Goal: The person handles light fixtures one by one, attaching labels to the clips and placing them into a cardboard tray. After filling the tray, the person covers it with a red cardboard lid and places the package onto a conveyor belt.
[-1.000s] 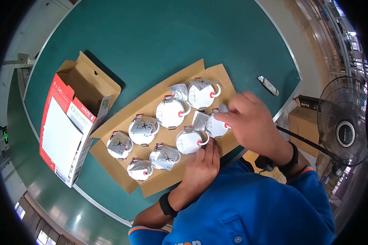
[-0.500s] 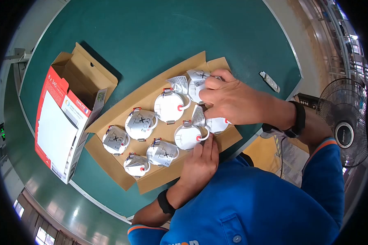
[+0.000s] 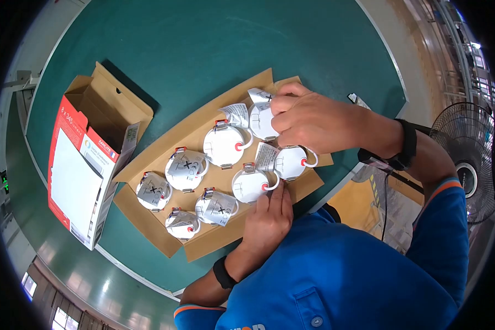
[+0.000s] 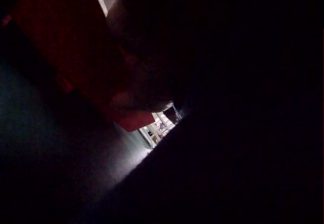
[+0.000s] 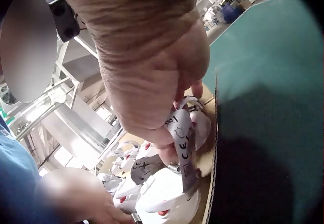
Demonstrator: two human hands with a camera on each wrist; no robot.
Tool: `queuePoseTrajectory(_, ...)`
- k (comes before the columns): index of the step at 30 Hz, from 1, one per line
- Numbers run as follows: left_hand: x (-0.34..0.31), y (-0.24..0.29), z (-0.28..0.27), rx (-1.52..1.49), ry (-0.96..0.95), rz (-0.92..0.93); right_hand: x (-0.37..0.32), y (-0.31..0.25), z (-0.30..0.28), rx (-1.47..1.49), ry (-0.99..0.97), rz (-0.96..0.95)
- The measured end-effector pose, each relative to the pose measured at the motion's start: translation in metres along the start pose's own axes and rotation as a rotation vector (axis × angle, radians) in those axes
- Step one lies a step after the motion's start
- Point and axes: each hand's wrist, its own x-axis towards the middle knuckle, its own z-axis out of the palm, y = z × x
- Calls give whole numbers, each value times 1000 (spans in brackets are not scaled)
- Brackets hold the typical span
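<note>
An open cardboard box (image 3: 195, 131) holds several round white downlights with spring clips, looped white cables and silver labels. My right hand (image 3: 319, 118) reaches into its far right corner, fingers curled at the edge of one downlight (image 3: 263, 122). In the right wrist view a printed silver label (image 5: 182, 138) hangs beside my fingers, which partly hide the contact. My left hand (image 3: 267, 223) grips the near wall, fingertips over the inside by another downlight (image 3: 250, 185). The left wrist view is very dark, showing the red outer side (image 4: 71, 47) of the box.
A red and white printed carton (image 3: 88, 165) stands open at the left, with a white sheet (image 3: 74, 170) on its side. A small pale object (image 3: 358, 100) lies on the green table (image 3: 192, 44), partly behind my right forearm. A fan (image 3: 467, 176) stands beyond at the right.
My right hand has moved from the near right downlight over to the far right one, uncovering the near one. My left hand has stayed at the near wall.
</note>
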Motion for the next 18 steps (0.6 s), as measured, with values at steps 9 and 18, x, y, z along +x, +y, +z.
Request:
queuePoseTrajectory(9,2,-1,-2,7,-6,18,-5,-5,4,34,100,62)
queuePoseTrajectory(18,0,2,0,21,41,-1,5,-8,9,-181,118,-32)
